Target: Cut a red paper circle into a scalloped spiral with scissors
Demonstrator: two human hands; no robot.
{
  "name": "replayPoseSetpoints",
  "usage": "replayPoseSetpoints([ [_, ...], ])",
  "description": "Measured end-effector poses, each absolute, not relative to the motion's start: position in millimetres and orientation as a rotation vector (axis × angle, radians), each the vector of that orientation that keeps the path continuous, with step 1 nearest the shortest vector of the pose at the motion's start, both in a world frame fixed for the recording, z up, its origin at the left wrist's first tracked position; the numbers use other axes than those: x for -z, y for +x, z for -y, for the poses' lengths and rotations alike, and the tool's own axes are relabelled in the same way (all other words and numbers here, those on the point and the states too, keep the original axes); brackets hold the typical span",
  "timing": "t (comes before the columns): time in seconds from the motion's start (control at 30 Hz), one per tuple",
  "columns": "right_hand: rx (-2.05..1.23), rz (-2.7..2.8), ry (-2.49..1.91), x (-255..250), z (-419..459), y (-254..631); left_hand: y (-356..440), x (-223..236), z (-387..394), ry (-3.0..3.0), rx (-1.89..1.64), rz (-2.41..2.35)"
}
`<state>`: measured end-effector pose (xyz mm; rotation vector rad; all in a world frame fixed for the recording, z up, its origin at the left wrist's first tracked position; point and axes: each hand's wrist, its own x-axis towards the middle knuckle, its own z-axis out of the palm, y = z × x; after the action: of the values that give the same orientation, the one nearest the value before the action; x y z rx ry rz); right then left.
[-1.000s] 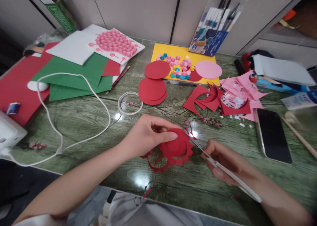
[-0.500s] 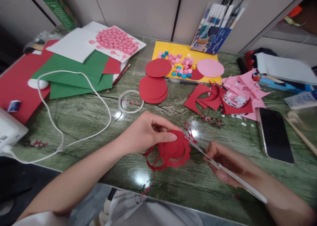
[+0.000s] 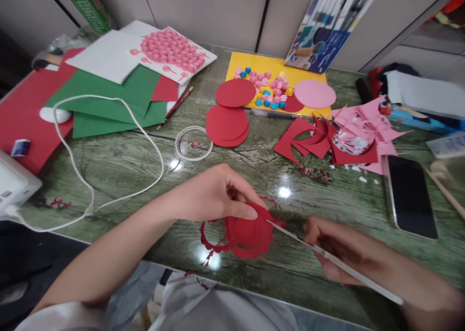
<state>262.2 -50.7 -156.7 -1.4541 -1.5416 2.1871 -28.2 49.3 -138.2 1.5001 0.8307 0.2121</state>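
My left hand (image 3: 221,200) pinches a red paper piece (image 3: 247,232) with a scalloped outer edge and a round centre, near the table's front. Thumb on top, its fingers partly go behind the paper. Thin curly red strips (image 3: 214,248) hang from its left side, and more trail towards the table edge. My right hand (image 3: 337,248) is closed around white-handled scissors (image 3: 358,274), seen nearly edge-on. Their narrow tip lies at the right side of the red paper; I cannot tell whether the blades are apart.
Red paper circles (image 3: 228,125) and a tape ring (image 3: 194,143) lie beyond my hands. Red offcuts (image 3: 305,136), pink scraps (image 3: 385,115) and a phone (image 3: 412,196) are right. A white cable (image 3: 160,152) loops across the left, beside green sheets (image 3: 119,125).
My left hand and the red paper have shifted slightly down and left, and the paper has turned a little. The scissors' tip has followed along its right edge. The camera view has moved slightly.
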Motion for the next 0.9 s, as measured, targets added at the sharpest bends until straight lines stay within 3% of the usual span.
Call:
replayPoseSetpoints([
  [0.9, -2.043, 2.007, -1.537, 155.5, 43.0, 263.6, -25.4, 138.2, -48.0, 1.545, 0.023, -0.782],
])
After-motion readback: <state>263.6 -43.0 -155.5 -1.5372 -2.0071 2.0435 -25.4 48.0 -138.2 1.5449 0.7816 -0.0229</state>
